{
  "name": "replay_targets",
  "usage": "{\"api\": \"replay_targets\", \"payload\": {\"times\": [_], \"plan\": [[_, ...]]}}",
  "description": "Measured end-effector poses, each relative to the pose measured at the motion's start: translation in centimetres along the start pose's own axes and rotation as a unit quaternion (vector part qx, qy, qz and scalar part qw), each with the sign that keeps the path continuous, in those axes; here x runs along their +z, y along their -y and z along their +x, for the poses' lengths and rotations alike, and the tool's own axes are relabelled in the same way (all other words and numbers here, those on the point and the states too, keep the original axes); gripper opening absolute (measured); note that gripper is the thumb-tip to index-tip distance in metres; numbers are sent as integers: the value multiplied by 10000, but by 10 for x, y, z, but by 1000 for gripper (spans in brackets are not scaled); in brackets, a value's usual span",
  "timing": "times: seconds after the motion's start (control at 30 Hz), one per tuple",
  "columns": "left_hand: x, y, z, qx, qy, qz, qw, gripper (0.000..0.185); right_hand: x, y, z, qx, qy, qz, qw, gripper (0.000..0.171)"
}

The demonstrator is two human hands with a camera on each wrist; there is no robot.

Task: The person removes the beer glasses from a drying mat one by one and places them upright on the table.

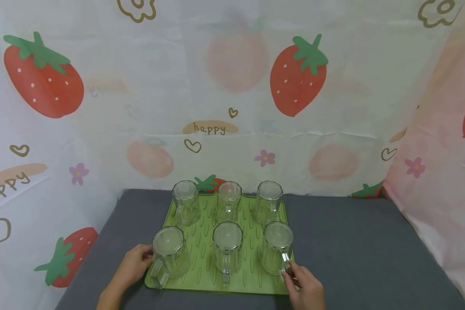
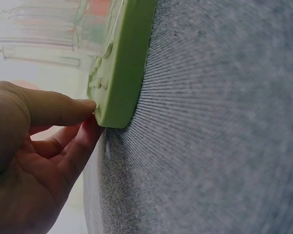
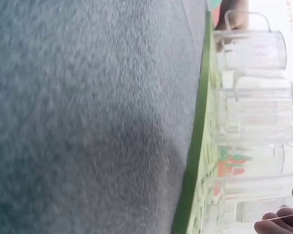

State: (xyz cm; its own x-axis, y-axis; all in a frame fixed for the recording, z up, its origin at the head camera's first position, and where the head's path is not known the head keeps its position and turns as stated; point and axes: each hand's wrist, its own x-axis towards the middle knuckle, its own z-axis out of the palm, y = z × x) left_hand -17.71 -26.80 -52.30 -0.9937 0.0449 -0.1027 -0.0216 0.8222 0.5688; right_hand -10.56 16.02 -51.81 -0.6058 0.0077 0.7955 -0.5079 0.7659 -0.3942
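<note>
Several clear glass mugs stand upside down in two rows on a green drying mat (image 1: 205, 282). At the mat's left edge, my left hand (image 1: 136, 260) pinches the rim, thumb on top and fingers against the side, as the left wrist view shows. Close by stands the front-left mug (image 1: 170, 249). My right hand (image 1: 304, 286) holds the handle of the front-right mug (image 1: 277, 247) between thumb and fingers. Only the fingertips of that hand appear in the right wrist view, beside the glass handle. Between them stands the front-middle mug (image 1: 227, 247), its handle toward me.
Three more mugs make up the back row, among them the back-middle mug (image 1: 228, 202). The mat lies on a dark grey cloth (image 1: 352, 249) over the table. Behind and to both sides hangs a white curtain (image 1: 248, 99) printed with strawberries.
</note>
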Motion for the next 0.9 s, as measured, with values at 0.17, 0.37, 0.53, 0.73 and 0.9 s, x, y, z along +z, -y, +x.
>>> {"api": "replay_targets", "payload": {"times": [0.17, 0.37, 0.53, 0.73, 0.9], "plan": [[-1, -2, 0, -53, 32, 69, 10000, 37, -3, -8, 1, -143, -149, -12, 9998, 25], [-2, -1, -1, -9, 74, 229, 9997, 35, -10, -5, 4, 413, 44, -452, 9981, 40], [-4, 4, -6, 126, 52, 323, 9994, 38, -14, -4, 4, 671, 182, -530, 9962, 36], [-10, 11, -11, 638, 274, 414, 9967, 48, -13, -7, 3, 849, 262, -467, 9950, 34], [-10, 15, -13, 898, 427, 433, 9941, 50, -13, -11, 0, 868, 206, -351, 9954, 35]]}}
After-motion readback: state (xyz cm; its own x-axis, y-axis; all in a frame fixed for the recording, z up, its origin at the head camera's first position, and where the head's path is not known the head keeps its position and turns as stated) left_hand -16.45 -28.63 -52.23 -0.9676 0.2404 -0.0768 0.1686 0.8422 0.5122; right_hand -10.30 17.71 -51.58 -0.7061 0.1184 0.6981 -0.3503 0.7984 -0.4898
